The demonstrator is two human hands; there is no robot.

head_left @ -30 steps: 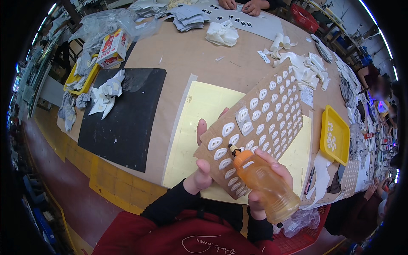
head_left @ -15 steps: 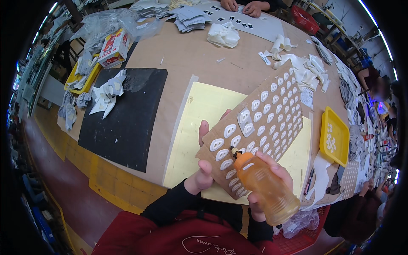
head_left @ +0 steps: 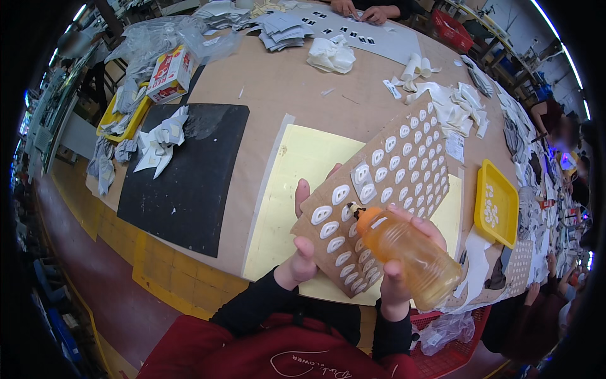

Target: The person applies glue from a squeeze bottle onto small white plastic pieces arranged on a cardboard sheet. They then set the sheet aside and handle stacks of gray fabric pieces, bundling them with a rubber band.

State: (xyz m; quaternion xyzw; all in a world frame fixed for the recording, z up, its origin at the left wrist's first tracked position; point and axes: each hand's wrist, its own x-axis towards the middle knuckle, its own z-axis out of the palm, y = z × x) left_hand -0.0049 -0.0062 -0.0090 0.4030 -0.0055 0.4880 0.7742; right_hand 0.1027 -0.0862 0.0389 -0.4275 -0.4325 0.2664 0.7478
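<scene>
My left hand (head_left: 297, 265) grips the left edge of a brown cardboard sheet (head_left: 325, 254), thumb in front and fingers reaching behind. The sheet is tilted and covered with rows of white oval pieces (head_left: 341, 193), each with small dark openings. One pale rectangular piece (head_left: 363, 183) lies among them. My right hand (head_left: 396, 287) is wrapped round a clear plastic bottle (head_left: 413, 256) of amber liquid with an orange cap. Its dark-marked tip points down-left at a white oval piece near the sheet's left side; whether it touches cannot be made out.
Beneath the sheet lies pale yellow paper (head_left: 303, 164). A black board (head_left: 183, 183) with fabric scraps is at left, beside a yellow bin and box (head_left: 170, 76). A yellow tray (head_left: 508, 221) with small white pieces stands right. Another person's hands (head_left: 372, 14) work across the table.
The bottle and my right hand have moved slightly right, and the tip has shifted up and right to another oval piece. My left hand and the sheet stay almost still.
</scene>
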